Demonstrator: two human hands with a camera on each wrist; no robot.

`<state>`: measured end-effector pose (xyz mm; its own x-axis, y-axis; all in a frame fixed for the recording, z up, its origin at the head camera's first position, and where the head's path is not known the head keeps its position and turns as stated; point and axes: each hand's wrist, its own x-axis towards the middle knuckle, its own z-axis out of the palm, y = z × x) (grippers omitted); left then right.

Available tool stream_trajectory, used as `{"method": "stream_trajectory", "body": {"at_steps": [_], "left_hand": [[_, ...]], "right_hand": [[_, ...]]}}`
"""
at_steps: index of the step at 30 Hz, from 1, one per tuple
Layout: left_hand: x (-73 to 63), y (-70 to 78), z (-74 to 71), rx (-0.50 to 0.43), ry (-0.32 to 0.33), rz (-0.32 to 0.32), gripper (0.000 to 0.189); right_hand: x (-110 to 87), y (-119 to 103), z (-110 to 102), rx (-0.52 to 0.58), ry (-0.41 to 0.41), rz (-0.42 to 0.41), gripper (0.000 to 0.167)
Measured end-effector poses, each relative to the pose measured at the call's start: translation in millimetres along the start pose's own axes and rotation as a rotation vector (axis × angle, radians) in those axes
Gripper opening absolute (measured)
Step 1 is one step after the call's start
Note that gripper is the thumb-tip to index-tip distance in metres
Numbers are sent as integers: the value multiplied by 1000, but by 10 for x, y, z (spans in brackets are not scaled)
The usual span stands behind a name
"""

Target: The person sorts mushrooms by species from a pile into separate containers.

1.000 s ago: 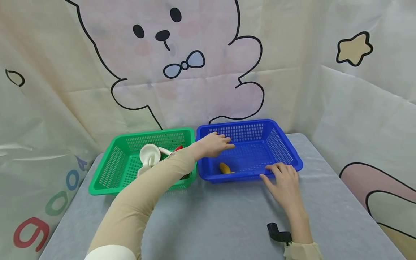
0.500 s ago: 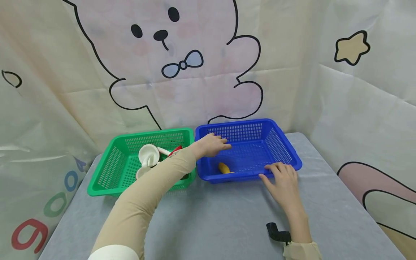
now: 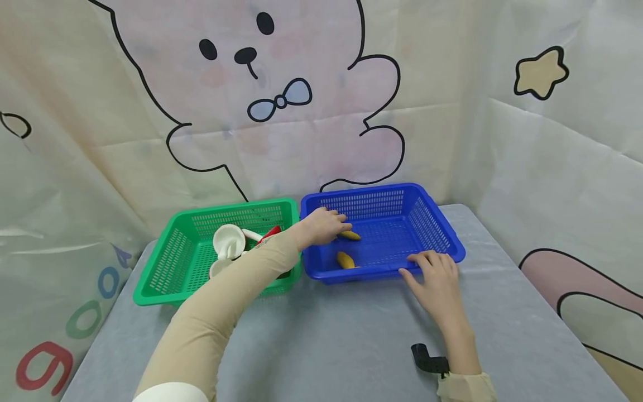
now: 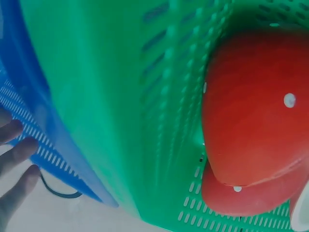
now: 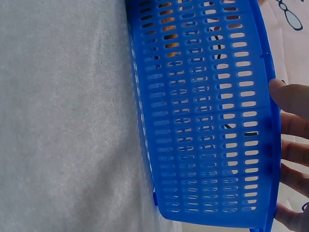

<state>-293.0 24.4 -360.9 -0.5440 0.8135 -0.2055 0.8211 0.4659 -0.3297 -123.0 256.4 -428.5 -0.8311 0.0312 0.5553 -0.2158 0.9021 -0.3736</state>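
Note:
In the head view my left hand (image 3: pixel 324 226) reaches over the left part of the blue basket (image 3: pixel 384 273). A yellow banana-shaped piece (image 3: pixel 350 235) lies just past its fingertips. The left wrist view shows its fingers (image 4: pixel 17 153) spread, with nothing visible between them. Nearer the front wall lies another yellow piece (image 3: pixel 344 259), partly hidden by the rim. My right hand (image 3: pixel 438 287) grips the basket's front rim near the right corner. Its thumb (image 5: pixel 288 96) is on the outer side, and the other fingers come over from inside.
A green basket (image 3: pixel 166 298) stands left against the blue one. It holds what look like toy mushrooms (image 3: pixel 229 241), whose red spotted caps (image 4: pixel 256 111) show up close. My left forearm (image 3: pixel 241 282) crosses over it. A grey cloth (image 3: pixel 331 335) covers the table; a printed curtain (image 3: pixel 437 151) hangs behind.
My left hand has shifted slightly left, and a second yellow piece now shows beyond its fingertips. The right hand keeps its grip on the rim.

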Motion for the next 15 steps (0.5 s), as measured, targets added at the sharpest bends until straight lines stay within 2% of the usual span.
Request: {"method": "stream_trajectory", "body": {"at_steps": [5, 11, 15], "left_hand": [[-156, -38, 11, -56, 48, -70, 35], [-402, -60, -7, -133, 186, -131, 31], [-608, -46, -40, -192, 237, -175, 29]], "right_hand": [[-9, -26, 34, 1, -14, 0, 29], [-11, -40, 51, 8, -21, 9, 28], [-14, -30, 59, 9, -20, 3, 28]]}}
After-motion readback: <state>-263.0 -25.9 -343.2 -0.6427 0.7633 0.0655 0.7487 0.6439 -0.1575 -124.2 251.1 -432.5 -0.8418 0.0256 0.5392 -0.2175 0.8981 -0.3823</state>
